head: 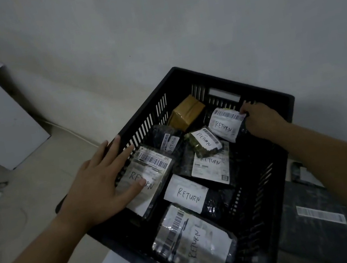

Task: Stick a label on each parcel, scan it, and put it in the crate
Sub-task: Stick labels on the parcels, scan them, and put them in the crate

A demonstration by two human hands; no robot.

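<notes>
While labelled parcels [188, 193] crowd the black slatted plastic crate [144, 127], the right hand [258, 121] grips a black RETURN-marked pouch [225, 125] inside its far end, left hand [98, 186] flat on another; more seemingly wait outside.

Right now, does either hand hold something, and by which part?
The right hand pinches the small black plastic parcel with a white RETURN label by its right edge. The left hand, fingers straight, holds nothing.

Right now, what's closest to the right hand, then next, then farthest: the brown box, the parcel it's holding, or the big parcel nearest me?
1. The held parcel: pinched by the right hand, far right of the crate.
2. The brown box: far end, to the hand's left.
3. The big parcel: near end, farthest.
</notes>
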